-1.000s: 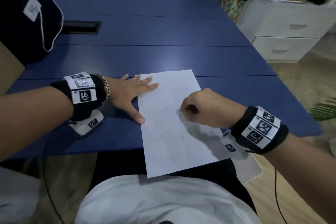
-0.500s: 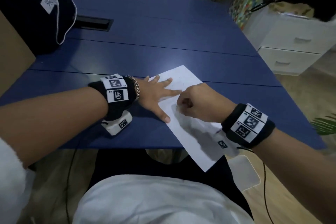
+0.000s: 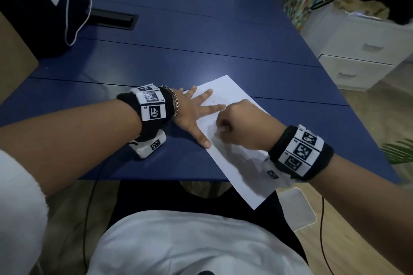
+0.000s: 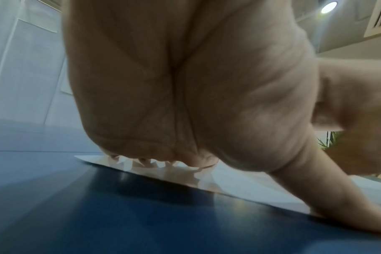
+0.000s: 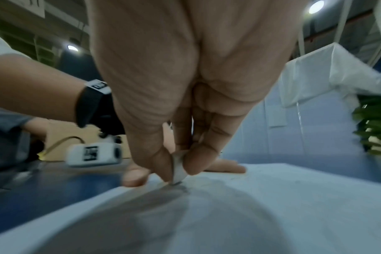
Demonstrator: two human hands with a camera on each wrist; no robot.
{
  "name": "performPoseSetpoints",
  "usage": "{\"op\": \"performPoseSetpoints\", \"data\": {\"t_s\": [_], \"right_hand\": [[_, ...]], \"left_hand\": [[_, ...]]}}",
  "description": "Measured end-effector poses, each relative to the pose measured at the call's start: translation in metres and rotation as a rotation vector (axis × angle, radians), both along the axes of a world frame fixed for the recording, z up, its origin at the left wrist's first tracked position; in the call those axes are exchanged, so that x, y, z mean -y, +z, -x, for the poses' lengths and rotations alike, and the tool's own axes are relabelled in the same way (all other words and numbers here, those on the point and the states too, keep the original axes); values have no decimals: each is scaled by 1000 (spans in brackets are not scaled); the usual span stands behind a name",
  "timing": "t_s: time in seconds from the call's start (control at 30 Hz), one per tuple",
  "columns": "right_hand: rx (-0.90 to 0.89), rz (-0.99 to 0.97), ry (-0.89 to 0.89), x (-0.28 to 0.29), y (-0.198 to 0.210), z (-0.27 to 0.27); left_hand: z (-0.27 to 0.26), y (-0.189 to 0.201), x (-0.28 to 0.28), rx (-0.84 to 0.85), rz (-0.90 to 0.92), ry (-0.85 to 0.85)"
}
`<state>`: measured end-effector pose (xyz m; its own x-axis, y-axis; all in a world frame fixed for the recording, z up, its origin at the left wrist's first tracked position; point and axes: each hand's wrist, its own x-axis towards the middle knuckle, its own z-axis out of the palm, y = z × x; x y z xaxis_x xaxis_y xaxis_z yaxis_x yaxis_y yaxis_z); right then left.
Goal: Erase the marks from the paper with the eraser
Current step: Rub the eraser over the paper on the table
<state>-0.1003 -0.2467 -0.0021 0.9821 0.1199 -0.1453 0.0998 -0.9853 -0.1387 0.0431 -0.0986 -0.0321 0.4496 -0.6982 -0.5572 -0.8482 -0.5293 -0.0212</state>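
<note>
Dim room, ceiling spotlights, soft shadows, wrist views blurred, perhaps motion

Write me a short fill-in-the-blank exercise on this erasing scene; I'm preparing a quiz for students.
1. The right hand pinches the ____.
2. The left hand presses flat on the ____.
3. The paper's near corner hangs over the edge of the ____ table.

Answers: eraser; paper; blue
</note>
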Motion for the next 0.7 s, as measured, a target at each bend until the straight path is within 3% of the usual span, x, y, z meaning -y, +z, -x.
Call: {"op": "performPoseSetpoints", "data": {"t_s": [0.1, 0.3, 0.53, 0.7], "right_hand": [[-46, -14, 47, -4, -1, 7], [5, -76, -95, 21, 4, -2], [-51, -29, 99, 6, 4, -3], [12, 6, -18, 20, 7, -30]], "left_hand": [[0, 1, 0, -1, -10, -1], [0, 3, 0, -7, 0, 20], [4, 4, -1, -36, 4, 57], [2, 2, 0, -41, -5, 58]]}}
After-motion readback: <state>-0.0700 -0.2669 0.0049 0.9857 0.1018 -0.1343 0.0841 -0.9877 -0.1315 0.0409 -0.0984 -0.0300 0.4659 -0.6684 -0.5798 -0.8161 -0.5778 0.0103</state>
